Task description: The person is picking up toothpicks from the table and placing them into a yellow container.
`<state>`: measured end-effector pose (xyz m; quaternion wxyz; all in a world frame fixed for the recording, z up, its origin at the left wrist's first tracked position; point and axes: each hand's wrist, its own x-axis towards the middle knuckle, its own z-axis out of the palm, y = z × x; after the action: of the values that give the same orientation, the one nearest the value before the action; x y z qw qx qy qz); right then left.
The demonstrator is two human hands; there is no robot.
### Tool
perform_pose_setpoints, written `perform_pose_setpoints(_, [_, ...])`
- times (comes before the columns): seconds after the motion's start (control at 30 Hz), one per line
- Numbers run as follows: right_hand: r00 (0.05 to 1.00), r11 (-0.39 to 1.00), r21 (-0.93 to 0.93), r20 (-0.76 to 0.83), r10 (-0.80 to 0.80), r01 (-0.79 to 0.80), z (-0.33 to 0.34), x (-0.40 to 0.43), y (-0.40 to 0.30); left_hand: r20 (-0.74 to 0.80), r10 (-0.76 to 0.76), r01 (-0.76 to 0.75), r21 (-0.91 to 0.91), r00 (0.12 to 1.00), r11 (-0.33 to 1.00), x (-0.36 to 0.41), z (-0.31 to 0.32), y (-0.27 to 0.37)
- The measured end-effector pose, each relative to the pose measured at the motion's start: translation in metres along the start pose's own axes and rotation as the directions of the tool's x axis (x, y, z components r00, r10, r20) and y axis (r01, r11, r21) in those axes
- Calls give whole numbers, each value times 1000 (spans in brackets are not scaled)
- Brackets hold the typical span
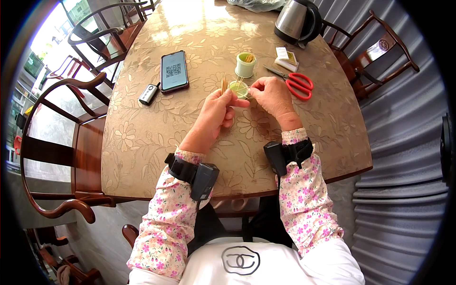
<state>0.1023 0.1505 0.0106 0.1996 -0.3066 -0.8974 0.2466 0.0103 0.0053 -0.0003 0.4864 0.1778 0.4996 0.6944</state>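
Observation:
My left hand (218, 108) grips a small bundle of wooden toothpicks (223, 84), their tips pointing up past the thumb. Just right of it is a small pale green round lid or cup (238, 88), with a few thin toothpicks lying across it. My right hand (272, 95) is at its right rim, thumb and forefinger pinched on what looks like a single toothpick. Behind these stands a pale green toothpick holder (245, 66), open at the top, with more toothpicks leaning inside. The fingers partly hide the lower edge of the lid.
Red-handled scissors (300, 86) lie right of my right hand, below small white packets (286, 60). An electric kettle (295, 23) stands at the back right. On the left are a smartphone (174, 71) showing a printed code and a small remote (149, 94). Wooden chairs (89, 142) flank the table (142, 160).

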Motion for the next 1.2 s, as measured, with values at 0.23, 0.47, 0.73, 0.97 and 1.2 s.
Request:
perform_pose_setpoints(0.23, [1000, 999, 25, -2, 23, -23, 11, 1, -3, 11, -6, 5, 99, 1000, 995, 0, -2, -2])
perform_pose_setpoints(0.47, [998, 999, -47, -65, -12, 9, 5, 0, -3, 10, 2, -3, 99, 1000, 995, -2, 2, 1])
perform_pose_setpoints(0.73, [971, 979, -88, -141, -196, 185, -4, -1, 3, 8, 0, -1, 70, 1000, 998, -1, -1, 0])
perform_pose_setpoints(0.97, [831, 838, -378, -243, -500, 394, -6, 1, 6, 2, -4, 4, 50, 1000, 999, -1, 2, 0])
perform_pose_setpoints(1.2, [832, 836, -350, -215, -512, 424, -7, 2, 4, 39, 34, -35, 8, 999, 999, -1, -2, -1])
